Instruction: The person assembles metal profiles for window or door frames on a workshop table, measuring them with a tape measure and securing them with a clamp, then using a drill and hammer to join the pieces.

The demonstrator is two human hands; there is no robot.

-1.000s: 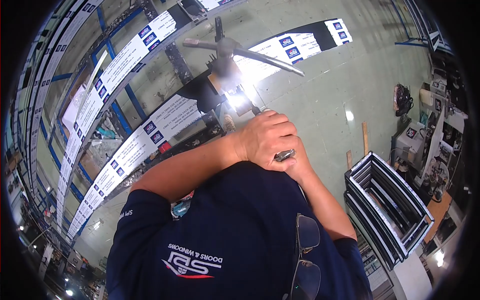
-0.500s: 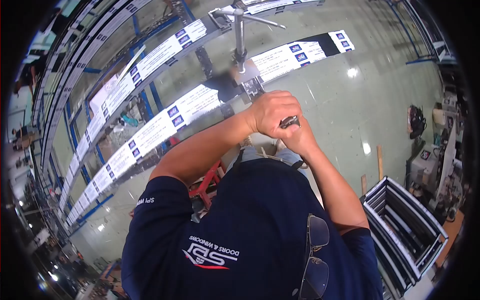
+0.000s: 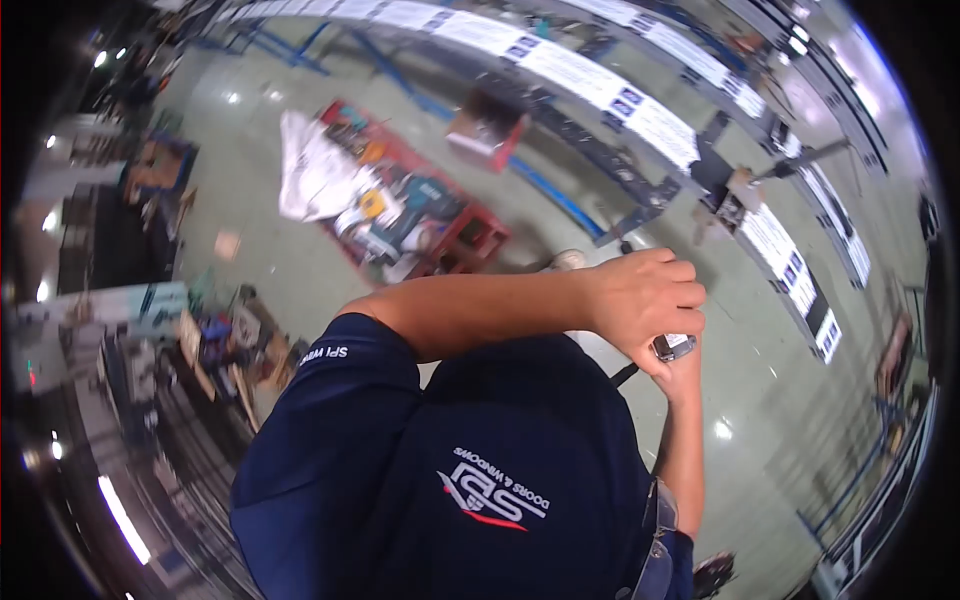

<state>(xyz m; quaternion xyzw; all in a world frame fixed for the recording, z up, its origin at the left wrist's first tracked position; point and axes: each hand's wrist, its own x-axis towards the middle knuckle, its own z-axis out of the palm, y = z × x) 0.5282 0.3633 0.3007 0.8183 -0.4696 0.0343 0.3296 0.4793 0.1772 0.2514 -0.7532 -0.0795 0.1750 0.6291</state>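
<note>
My left hand (image 3: pixel 645 305) is closed, fingers wrapped round, on top of my right hand (image 3: pixel 683 380) in front of my body. A small dark and silver object (image 3: pixel 675 347) pokes out between the two hands; I cannot tell its kind. Most of my right hand's fingers are hidden behind the left. Beyond the hands, up and to the right, a long profile (image 3: pixel 790 260) with white labelled film runs through a metal clamp (image 3: pixel 735 205). My hands are apart from both.
On the floor at left stands a red crate (image 3: pixel 490 240) with power tools and a white cloth (image 3: pixel 305 170). Behind it is a red box (image 3: pixel 485 135). Long film-covered profiles (image 3: pixel 600 85) rest on blue-legged stands (image 3: pixel 555 190). Cluttered benches (image 3: pixel 200 360) line the left.
My view has swung left, bringing the red crate into sight. The clamp and profiles have shifted right in view. My hands, still together, appear farther from the clamp.
</note>
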